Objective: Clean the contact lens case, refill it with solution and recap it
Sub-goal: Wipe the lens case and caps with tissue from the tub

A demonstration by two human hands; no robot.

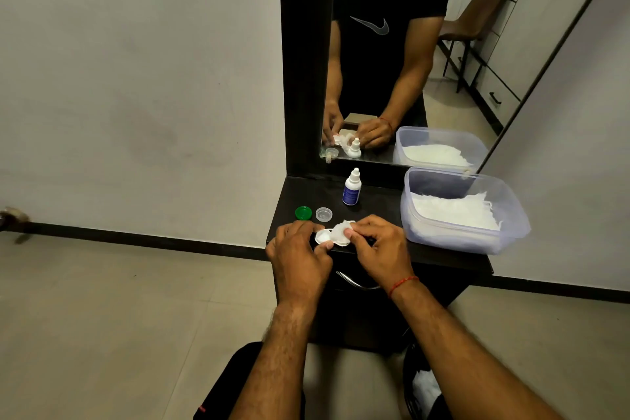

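The white contact lens case (324,236) lies open near the front edge of the dark dresser top (375,211). My left hand (300,256) pinches the case's left end. My right hand (378,245) presses a crumpled white tissue (341,230) onto the case's right well, which the tissue hides. Just behind the hands lie two loose caps, a green cap (303,213) and a clear cap (324,214). Further back stands a small white solution bottle (352,187) with a blue label, upright and capped.
A clear plastic tub (460,239) holding white tissues fills the right side of the dresser top and overhangs its front. A mirror (392,61) stands at the back. A drawer handle (354,281) is below the front edge. A dark bin with white waste (422,385) sits on the floor.
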